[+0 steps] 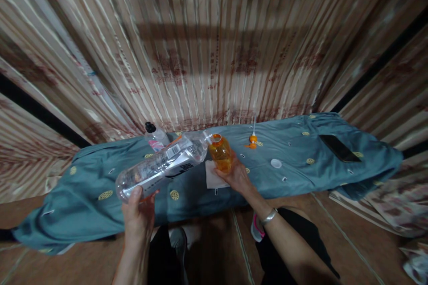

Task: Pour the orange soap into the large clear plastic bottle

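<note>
My left hand is closed around the base end of a large clear plastic bottle. The bottle is tilted, its neck pointing right, close to the mouth of a small orange bottle. My right hand grips that orange bottle, which leans slightly and looks to have liquid in its lower part. Whether liquid is flowing between the two necks I cannot tell. Beneath the orange bottle lies a pale folded cloth or tissue. Behind them rests an orange pump top with a clear tube pointing up.
A clear bottle with a black cap stands behind the large bottle. To the right lie a white round disc and a black phone. A teal patterned cloth covers the narrow surface; a striped curtain hangs behind it.
</note>
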`<state>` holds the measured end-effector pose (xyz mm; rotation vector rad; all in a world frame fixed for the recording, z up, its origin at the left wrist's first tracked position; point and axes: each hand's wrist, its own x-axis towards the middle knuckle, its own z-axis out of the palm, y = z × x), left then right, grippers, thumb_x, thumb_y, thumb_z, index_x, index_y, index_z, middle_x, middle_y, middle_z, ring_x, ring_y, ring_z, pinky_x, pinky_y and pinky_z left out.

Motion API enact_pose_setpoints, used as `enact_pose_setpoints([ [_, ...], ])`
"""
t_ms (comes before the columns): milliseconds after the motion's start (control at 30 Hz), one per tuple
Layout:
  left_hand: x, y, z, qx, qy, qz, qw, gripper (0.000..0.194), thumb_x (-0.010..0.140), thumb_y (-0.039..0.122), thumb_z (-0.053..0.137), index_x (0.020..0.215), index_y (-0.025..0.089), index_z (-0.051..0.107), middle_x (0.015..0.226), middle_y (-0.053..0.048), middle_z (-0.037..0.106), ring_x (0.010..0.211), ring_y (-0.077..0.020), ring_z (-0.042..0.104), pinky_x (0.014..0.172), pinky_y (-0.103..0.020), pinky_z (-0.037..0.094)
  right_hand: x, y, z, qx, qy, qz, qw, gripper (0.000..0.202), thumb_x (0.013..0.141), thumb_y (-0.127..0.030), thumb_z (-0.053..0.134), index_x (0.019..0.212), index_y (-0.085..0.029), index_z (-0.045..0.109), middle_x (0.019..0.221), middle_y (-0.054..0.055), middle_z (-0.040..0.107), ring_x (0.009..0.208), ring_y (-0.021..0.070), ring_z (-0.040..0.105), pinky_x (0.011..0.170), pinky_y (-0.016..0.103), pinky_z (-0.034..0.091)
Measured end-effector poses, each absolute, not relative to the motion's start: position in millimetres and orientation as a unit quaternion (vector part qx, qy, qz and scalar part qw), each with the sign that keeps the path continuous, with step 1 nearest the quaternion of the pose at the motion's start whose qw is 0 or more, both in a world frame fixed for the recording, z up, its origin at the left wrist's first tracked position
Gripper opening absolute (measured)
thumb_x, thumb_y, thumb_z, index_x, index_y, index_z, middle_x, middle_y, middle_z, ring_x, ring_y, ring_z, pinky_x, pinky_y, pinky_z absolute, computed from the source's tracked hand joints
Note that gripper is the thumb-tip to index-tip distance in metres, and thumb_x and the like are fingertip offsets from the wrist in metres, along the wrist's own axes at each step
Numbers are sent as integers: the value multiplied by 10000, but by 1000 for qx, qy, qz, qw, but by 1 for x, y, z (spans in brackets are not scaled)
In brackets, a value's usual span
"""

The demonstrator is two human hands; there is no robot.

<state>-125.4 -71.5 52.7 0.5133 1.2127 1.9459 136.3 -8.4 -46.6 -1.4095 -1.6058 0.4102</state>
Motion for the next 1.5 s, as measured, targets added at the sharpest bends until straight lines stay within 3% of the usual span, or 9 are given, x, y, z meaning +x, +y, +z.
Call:
enact_pose_setpoints([
  [167, -126, -72, 52, 208, 477, 764, 382, 501, 391, 426, 978, 792, 238, 742, 1026, -21, 802, 758, -144, 634, 599, -192, 558, 132, -9, -38, -578, -650, 174, 462, 760, 773, -284, 845, 1482, -210, 580, 1363, 144, 789, 1204, 392, 794, 1037, 557, 660],
  [500, -122, -60, 59, 229, 461, 766, 385, 508, 448, 506, 974, 802, 228, 739, 988, -27, 793, 793, -152, 648, 628, -212, 557, 128, 3, -24, -589, -634, 149, 479, 717, 765, -267, 855, 1428, -218, 586, 1311, 141, 804, 1188, 370, 797, 1021, 514, 658],
  [733, -124, -52, 61, 236, 459, 760, 395, 531, 419, 511, 1000, 771, 215, 735, 828, -1, 763, 766, -161, 658, 596, -213, 545, 127, 6, -30, -590, -629, 166, 479, 754, 773, -288, 835, 1463, -187, 549, 1270, 152, 812, 1152, 387, 808, 1004, 541, 661],
  [1000, -128, -41, 53, 251, 456, 753, 402, 518, 476, 503, 971, 849, 218, 752, 815, 0, 749, 756, -163, 658, 608, -220, 529, 130, 6, -36, -595, -627, 156, 478, 759, 757, -261, 843, 1460, -215, 561, 1244, 154, 813, 1101, 394, 817, 985, 585, 664],
  [1133, -126, -39, 46, 254, 454, 750, 408, 491, 516, 518, 951, 852, 220, 752, 780, -7, 737, 757, -174, 658, 643, -241, 543, 129, 6, -39, -603, -623, 156, 472, 768, 761, -257, 845, 1473, -218, 559, 1225, 138, 819, 1091, 382, 822, 969, 548, 678],
  [1500, -124, -53, 49, 247, 463, 760, 383, 519, 455, 536, 993, 783, 214, 752, 918, -30, 794, 765, -148, 644, 615, -194, 547, 128, 3, -41, -576, -637, 175, 481, 718, 800, -315, 827, 1453, -192, 557, 1252, 143, 817, 1134, 364, 816, 990, 524, 680],
])
